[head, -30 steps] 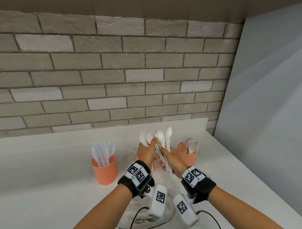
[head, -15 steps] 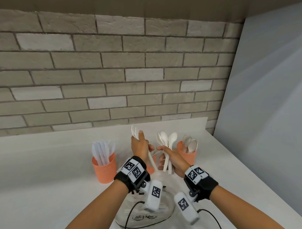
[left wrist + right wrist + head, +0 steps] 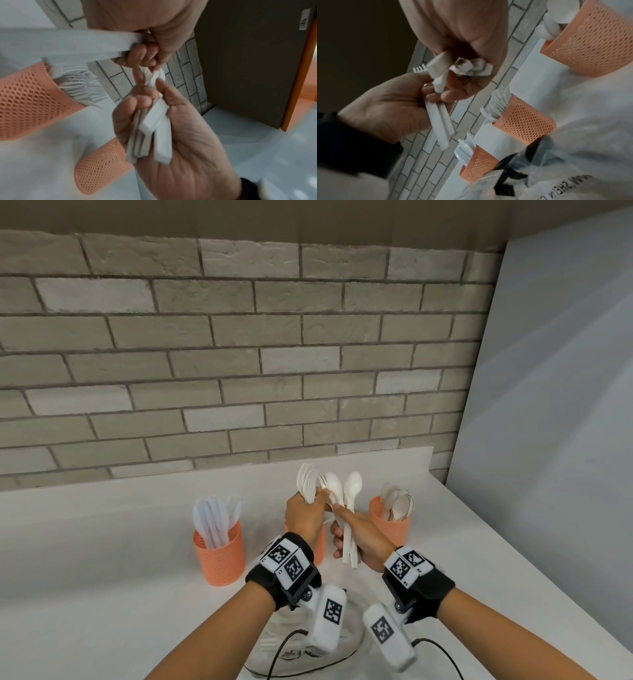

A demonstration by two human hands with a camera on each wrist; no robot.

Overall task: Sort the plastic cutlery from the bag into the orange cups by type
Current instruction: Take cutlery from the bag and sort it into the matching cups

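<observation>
Her left hand [image 3: 306,515] grips forks [image 3: 306,481] above the middle cup [image 3: 36,100], her right hand [image 3: 359,537] clutching spoons [image 3: 344,491]; best drop them handles-first.

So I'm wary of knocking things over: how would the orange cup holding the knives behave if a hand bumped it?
The knife cup is probably light: thin perforated mesh walls. It stands tall and narrow, and the knives rise well above its rim, so it may tip easily. On the smooth white counter it could also slide.

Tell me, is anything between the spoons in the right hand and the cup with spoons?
Nothing visible. The right hand holds the spoons upright beside the spoon cup, with only open air between them. The left hand is on the other side.
</observation>
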